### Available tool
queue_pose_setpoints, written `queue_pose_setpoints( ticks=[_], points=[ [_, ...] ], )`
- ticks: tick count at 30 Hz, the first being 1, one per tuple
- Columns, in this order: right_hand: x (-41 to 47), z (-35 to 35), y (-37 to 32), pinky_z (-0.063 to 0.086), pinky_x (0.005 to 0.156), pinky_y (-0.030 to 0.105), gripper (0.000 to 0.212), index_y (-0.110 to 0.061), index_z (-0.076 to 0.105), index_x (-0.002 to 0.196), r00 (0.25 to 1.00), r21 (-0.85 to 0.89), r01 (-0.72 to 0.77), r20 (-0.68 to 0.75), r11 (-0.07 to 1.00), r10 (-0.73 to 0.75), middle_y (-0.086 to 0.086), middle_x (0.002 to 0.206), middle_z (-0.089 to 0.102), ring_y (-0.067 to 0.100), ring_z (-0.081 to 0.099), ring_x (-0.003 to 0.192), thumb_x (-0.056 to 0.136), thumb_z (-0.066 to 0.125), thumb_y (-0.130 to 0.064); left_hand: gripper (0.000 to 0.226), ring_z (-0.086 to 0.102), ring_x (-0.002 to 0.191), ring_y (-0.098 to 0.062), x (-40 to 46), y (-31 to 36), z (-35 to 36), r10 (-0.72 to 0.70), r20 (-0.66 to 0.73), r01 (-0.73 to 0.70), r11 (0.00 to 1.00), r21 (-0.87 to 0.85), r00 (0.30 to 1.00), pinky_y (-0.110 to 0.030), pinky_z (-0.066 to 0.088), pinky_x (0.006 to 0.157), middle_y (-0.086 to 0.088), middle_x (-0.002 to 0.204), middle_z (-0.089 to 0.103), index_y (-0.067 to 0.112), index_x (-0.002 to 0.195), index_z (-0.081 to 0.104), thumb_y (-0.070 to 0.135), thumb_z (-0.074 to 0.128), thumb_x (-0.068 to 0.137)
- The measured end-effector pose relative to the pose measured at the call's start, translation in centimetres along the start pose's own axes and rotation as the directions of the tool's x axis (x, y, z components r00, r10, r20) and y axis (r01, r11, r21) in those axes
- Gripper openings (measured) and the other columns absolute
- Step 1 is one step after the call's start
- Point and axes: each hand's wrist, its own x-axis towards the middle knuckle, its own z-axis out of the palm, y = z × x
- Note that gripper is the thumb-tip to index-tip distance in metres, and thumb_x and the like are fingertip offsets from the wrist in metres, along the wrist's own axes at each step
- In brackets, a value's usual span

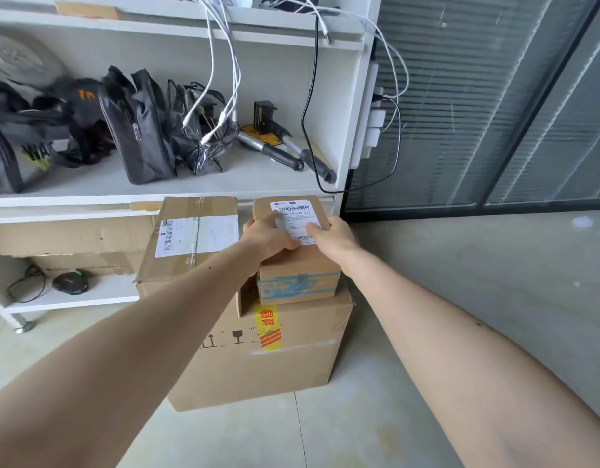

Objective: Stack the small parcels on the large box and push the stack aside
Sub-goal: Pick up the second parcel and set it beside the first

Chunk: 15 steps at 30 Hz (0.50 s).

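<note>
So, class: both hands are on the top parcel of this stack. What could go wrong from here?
1. The top parcel, held by the left hand and right hand, sits on a narrow blue-taped parcel, so a push might topple it.
2. Both small parcels sit near the right edge of the large box and may slide off.
3. The black cable dangling behind could snag.
</note>
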Motion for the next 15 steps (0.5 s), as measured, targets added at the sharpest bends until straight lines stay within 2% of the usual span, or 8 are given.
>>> queue_pose_setpoints(
  ticks=[4,7,9,11,12,14,15],
  points=[
    [0.1,0.3,0.0,0.047,0.097,0.045,0.054,-0.016,0.050,0.129,1.000,-0.060,0.009,-0.018,0.998,-0.010,0.006,0.128,0.060,0.030,0.056,0.113,0.087,0.051,-0.049,0.072,0.037,0.141,-0.028,0.2,0.3,0.3,-0.009,0.012,0.008,0.999,0.054,1.000,-0.044,0.035,0.116,-0.011,0.156,0.032,0.033,0.151,0.033,0.019,0.065,0.087],
    [0.0,0.0,-0.2,0.045,0.096,0.042,0.060,-0.014,0.049,0.131,1.000,-0.073,0.002,0.005,0.997,-0.001,0.007,0.131,0.057,0.030,0.054,0.116,0.088,0.046,-0.056,0.064,0.036,0.141,-0.027,-0.3,0.9,0.3,0.024,-0.030,-0.020,0.991,0.134,0.999,-0.037,0.035,0.111,-0.011,0.159,0.022,0.026,0.150,0.035,0.018,0.060,0.092],
    [-0.3,-0.5,-0.1,0.040,0.089,0.037,0.065,-0.011,0.048,0.130,1.000,-0.043,-0.008,-0.015,0.999,0.008,0.009,0.135,0.054,0.031,0.051,0.120,0.088,0.039,-0.060,0.066,0.041,0.140,-0.029,-0.8,1.6,-0.4,0.100,-0.069,-0.086,0.979,0.185,0.993,-0.039,0.037,0.110,-0.012,0.163,0.019,0.023,0.152,0.034,0.022,0.062,0.092],
    [-0.6,-1.2,0.4,0.035,0.085,0.037,0.057,-0.015,0.050,0.123,0.995,-0.020,0.017,-0.094,1.000,-0.019,0.011,0.137,0.054,0.031,0.051,0.122,0.090,0.035,-0.060,0.078,0.034,0.146,-0.031,-1.6,2.1,-1.9,0.187,-0.091,-0.165,0.964,0.211,0.978,-0.042,0.034,0.114,-0.008,0.168,0.009,0.023,0.157,0.023,0.030,0.066,0.092],
    [-0.9,-1.7,0.9,0.034,0.084,0.036,0.058,-0.017,0.050,0.126,0.990,-0.019,0.033,-0.138,0.999,-0.036,0.011,0.137,0.055,0.031,0.050,0.122,0.090,0.035,-0.059,0.084,0.029,0.149,-0.030,-2.1,2.0,-2.9,0.237,-0.099,-0.212,0.954,0.214,0.966,-0.043,0.030,0.117,-0.004,0.168,0.004,0.025,0.158,0.019,0.033,0.067,0.091],
    [-1.7,-2.6,2.2,0.034,0.087,0.035,0.060,-0.016,0.047,0.132,0.982,-0.063,0.084,-0.163,0.994,-0.093,0.007,0.138,0.055,0.030,0.049,0.125,0.091,0.037,-0.059,0.090,0.026,0.151,-0.028,-3.1,1.3,-5.1,0.342,-0.120,-0.301,0.915,0.270,0.932,-0.044,0.024,0.120,0.002,0.169,0.000,0.029,0.158,0.015,0.040,0.069,0.088],
    [-2.1,-2.9,2.9,0.035,0.092,0.036,0.063,-0.018,0.045,0.135,0.983,-0.092,0.117,-0.132,0.989,-0.128,0.005,0.143,0.052,0.028,0.047,0.129,0.090,0.037,-0.060,0.091,0.026,0.150,-0.026,-3.6,0.8,-6.2,0.387,-0.122,-0.332,0.887,0.321,0.914,-0.044,0.023,0.120,0.005,0.168,-0.002,0.030,0.158,0.014,0.044,0.069,0.087]
  ],
)
